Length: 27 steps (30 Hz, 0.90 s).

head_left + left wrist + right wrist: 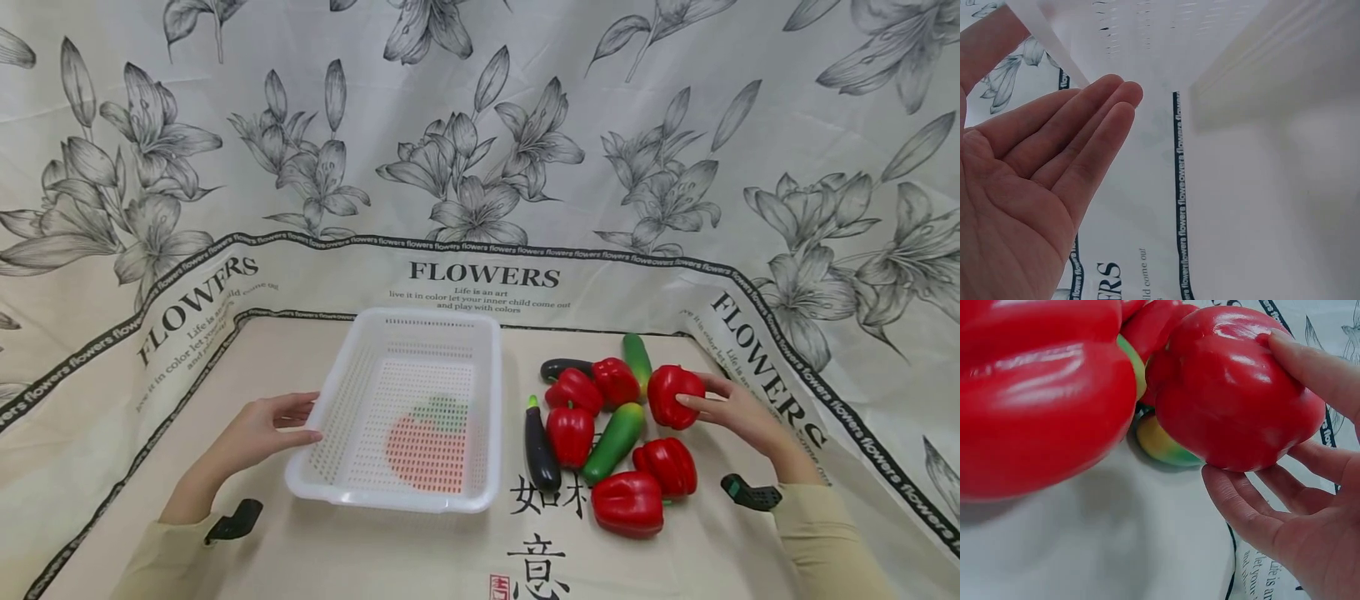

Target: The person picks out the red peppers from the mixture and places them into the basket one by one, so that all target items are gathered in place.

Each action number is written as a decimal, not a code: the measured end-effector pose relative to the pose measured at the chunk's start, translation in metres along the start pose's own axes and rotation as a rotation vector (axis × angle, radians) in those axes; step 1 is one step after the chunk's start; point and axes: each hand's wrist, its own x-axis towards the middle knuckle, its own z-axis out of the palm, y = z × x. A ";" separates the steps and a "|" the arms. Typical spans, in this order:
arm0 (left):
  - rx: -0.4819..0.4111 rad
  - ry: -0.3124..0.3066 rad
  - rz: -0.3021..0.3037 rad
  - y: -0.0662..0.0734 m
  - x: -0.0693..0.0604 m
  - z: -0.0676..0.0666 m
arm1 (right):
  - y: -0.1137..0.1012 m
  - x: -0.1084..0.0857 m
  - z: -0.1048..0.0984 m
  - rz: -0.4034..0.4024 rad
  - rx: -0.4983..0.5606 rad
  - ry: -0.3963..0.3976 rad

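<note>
At the left side of a white perforated plastic basket (318, 492), my left hand (262, 433) has its thumb at the rim. In the left wrist view its fingers (1079, 137) extend nearly straight beside the outer wall; the thumb tip is hidden behind the rim. My right hand (731, 408) holds a red bell pepper (667, 398) at the right of the vegetable group, thumb on one side and fingers on the other. The right wrist view shows this same bell pepper (1235, 394) between thumb and fingertips, with another red bell pepper (1041, 400) close to the camera.
Between basket and right hand lie several red bell peppers (628, 505), a dark eggplant (542, 450), another dark eggplant (564, 369) and green cucumbers (613, 443), crowded together. A flower-print cloth (480, 167) rises behind the table and along both sides. Dark wrist devices (235, 521) are on both arms.
</note>
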 end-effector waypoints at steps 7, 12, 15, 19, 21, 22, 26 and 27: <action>-0.009 0.002 -0.006 -0.002 -0.002 0.001 | -0.016 0.000 -0.002 -0.023 -0.017 -0.007; -0.015 0.000 0.008 0.001 -0.001 -0.001 | -0.019 0.004 -0.002 -0.020 -0.013 0.002; -0.032 -0.003 0.013 0.002 -0.002 -0.001 | -0.024 0.007 -0.001 -0.023 -0.011 0.006; -0.035 0.002 0.011 0.001 -0.002 0.000 | -0.033 0.011 0.001 -0.042 -0.006 0.005; -0.029 0.006 0.008 0.000 -0.002 0.000 | -0.036 0.014 0.002 -0.050 -0.011 0.008; -0.028 0.009 0.006 -0.001 -0.001 0.000 | -0.038 0.015 0.003 -0.051 -0.010 0.010; -0.037 0.008 0.007 -0.001 -0.001 0.000 | -0.047 0.020 0.006 -0.061 -0.012 0.012; -0.040 0.007 0.007 -0.001 -0.002 -0.001 | -0.050 0.022 0.006 -0.066 -0.005 0.008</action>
